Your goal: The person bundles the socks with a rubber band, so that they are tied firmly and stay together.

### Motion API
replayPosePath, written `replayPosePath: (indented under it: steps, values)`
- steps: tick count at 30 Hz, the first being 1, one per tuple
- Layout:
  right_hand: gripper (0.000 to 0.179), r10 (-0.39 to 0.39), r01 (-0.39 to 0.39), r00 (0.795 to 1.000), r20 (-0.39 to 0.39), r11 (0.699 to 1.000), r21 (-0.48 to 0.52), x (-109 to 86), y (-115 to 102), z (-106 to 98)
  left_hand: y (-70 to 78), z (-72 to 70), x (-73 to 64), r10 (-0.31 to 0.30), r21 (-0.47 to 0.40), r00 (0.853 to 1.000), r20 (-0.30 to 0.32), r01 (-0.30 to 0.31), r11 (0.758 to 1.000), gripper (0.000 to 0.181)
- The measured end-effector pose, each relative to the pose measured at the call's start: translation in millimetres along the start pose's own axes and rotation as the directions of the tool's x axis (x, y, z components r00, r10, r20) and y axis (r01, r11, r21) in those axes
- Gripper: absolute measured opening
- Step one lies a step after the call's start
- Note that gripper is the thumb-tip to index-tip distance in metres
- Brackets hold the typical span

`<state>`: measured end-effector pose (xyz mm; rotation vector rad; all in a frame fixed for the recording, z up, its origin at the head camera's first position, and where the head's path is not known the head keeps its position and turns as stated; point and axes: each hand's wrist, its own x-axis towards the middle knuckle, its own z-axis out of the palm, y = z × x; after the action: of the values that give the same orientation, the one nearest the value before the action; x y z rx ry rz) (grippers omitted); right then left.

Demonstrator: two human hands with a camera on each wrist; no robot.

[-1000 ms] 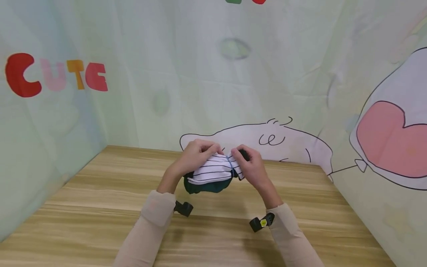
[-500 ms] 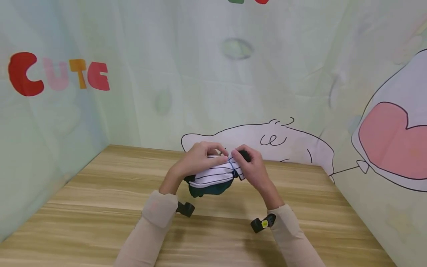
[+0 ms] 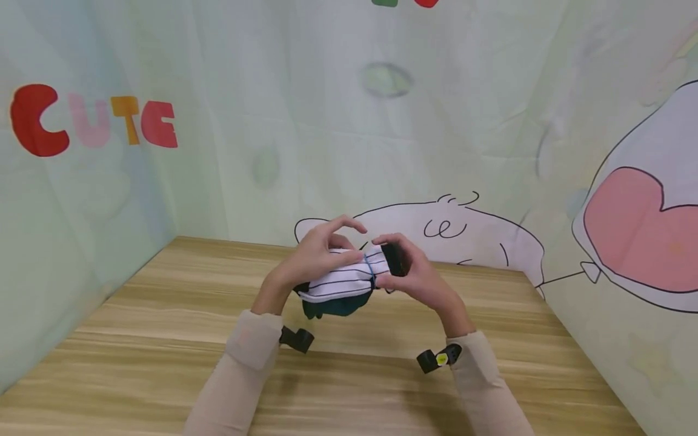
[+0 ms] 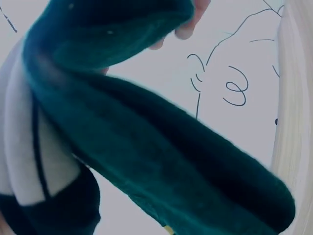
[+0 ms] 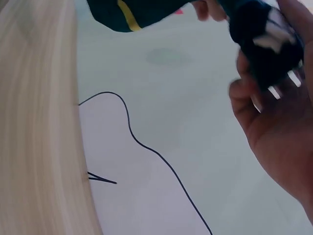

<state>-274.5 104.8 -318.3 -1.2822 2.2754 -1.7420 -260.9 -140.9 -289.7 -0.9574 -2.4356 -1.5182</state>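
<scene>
A soft cloth bundle (image 3: 338, 284) is held up over the table by both hands. It looks like socks: one part is white with thin dark stripes and black ends, and a dark green part (image 4: 161, 147) hangs beneath. A thin blue band (image 3: 369, 266) wraps round it near its right end. My left hand (image 3: 322, 251) holds the larger left part, thumb along the top near the band, index finger raised. With thumb and fingers apart round the right end, my right hand (image 3: 417, 272) grips it beside the band. A yellow stripe shows on the green cloth (image 5: 139, 12) in the right wrist view.
Below lies a wood-grain table (image 3: 349, 387). Pale printed curtains (image 3: 245, 151) stand along its back and sides, with a drawn figure behind the hands. Black wrist cameras (image 3: 297, 339) sit on both sleeves.
The right hand has turned and spread, its thumb moving down from the top to the near side of the end. The left index finger has lifted, and the bundle has shifted slightly left.
</scene>
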Motion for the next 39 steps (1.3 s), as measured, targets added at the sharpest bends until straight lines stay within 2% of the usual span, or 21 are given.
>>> replayPosePath:
  steps: [3, 5, 10, 14, 25, 32, 36, 39]
  values:
    - [0.07, -0.025, 0.023, 0.996, 0.088, 1.0, 0.02, -2.3, -2.9, -4.9, 0.6, -4.1, -1.9, -0.008, -0.039, 1.0, -0.01, 0.008, 0.999, 0.037]
    - [0.072, -0.043, 0.043, 0.994, 0.104, 0.999, 0.001, -2.4, -3.5, -6.0, 1.3, -6.5, -3.4, -0.009, -0.056, 1.0, -0.017, 0.008, 0.998, 0.037]
    - [0.063, -0.066, 0.069, 0.996, 0.064, 0.997, -0.037, -1.5, -3.3, -5.3, 4.4, -10.3, -5.4, -0.007, -0.036, 0.999, -0.041, 0.006, 0.999, 0.036]
    - [0.058, -0.059, 0.061, 0.998, 0.035, 0.996, -0.071, -2.5, -1.3, -5.4, 4.0, -10.1, -3.7, 0.0, -0.008, 0.999, -0.046, -0.001, 1.0, 0.037]
    - [0.053, -0.069, 0.077, 0.995, 0.066, 0.99, -0.116, -2.4, 1.7, -9.0, 3.2, -10.7, -4.9, 0.038, 0.102, 0.996, -0.076, -0.031, 0.994, 0.04]
    - [0.056, -0.044, 0.05, 0.996, 0.073, 0.995, -0.088, -2.7, 1.2, -8.9, 4.4, -9.8, -5.6, 0.02, 0.13, 0.999, -0.044, -0.014, 0.991, 0.038]
    - [0.061, -0.057, 0.066, 0.996, 0.071, 0.989, -0.135, -2.6, 0.5, -9.0, 4.1, -9.9, -4.1, 0.032, 0.147, 0.998, -0.048, -0.025, 0.989, 0.038]
    - [0.055, -0.07, 0.084, 0.994, 0.086, 0.983, -0.165, -3.7, -0.3, -7.6, 3.9, -8.9, -4.6, 0.044, 0.16, 0.997, -0.057, -0.034, 0.987, 0.039]
